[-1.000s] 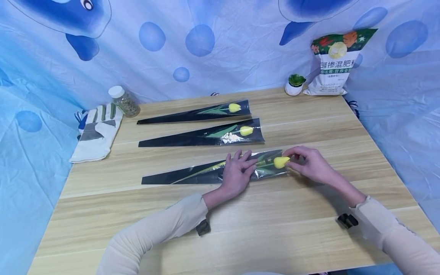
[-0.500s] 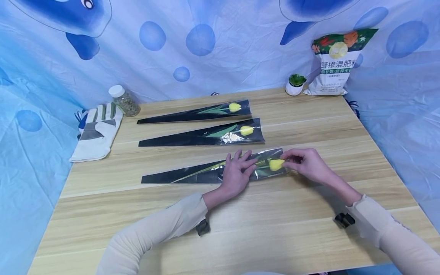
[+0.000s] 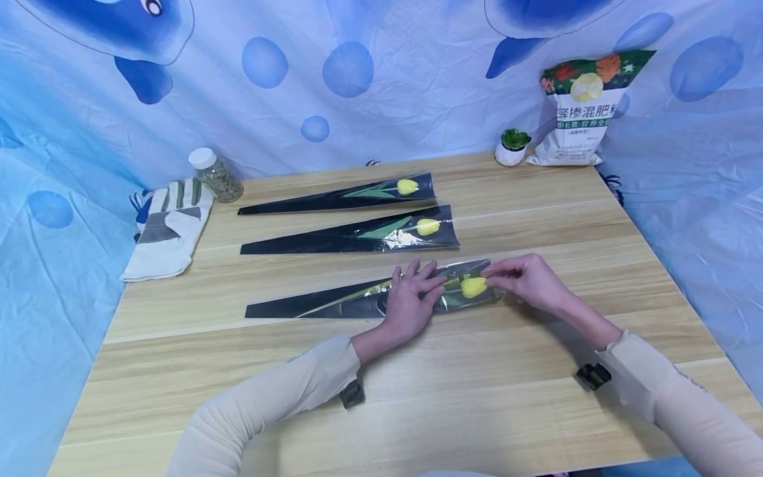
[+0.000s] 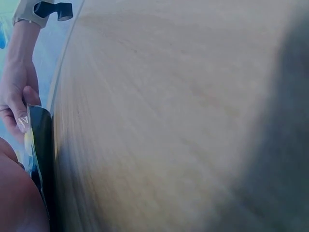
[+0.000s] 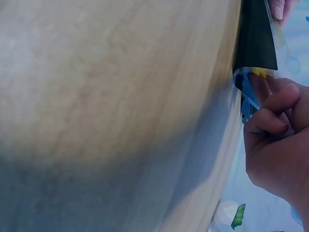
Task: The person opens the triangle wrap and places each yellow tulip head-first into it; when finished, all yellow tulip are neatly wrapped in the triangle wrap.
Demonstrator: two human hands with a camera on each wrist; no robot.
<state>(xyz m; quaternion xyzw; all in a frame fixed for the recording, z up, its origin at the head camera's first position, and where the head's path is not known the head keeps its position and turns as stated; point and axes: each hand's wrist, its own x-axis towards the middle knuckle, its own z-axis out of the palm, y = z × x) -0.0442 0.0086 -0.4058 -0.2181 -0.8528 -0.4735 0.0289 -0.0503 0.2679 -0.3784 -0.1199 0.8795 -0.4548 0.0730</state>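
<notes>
A yellow tulip (image 3: 473,287) with a green stem lies inside a long black-and-clear cone sleeve (image 3: 322,306) near the middle of the wooden table (image 3: 417,397). My left hand (image 3: 411,298) lies flat on the sleeve's middle, fingers straight, pressing it down. My right hand (image 3: 520,279) pinches the tulip's yellow head at the sleeve's wide mouth. In the right wrist view the right hand (image 5: 275,140) has curled fingers at the sleeve's mouth (image 5: 253,46). The left wrist view shows the sleeve's edge (image 4: 41,145) and the right hand (image 4: 17,92) beyond it.
Two more sleeved yellow tulips (image 3: 357,192) (image 3: 369,233) lie parallel behind. A work glove (image 3: 167,228) and a capped jar (image 3: 216,175) sit at the far left. A small potted plant (image 3: 512,147) and a fertilizer bag (image 3: 581,109) stand at the back right.
My right hand has slid the tulip head leftward, deeper into the sleeve's mouth. The left hand has stayed pressed on the sleeve.
</notes>
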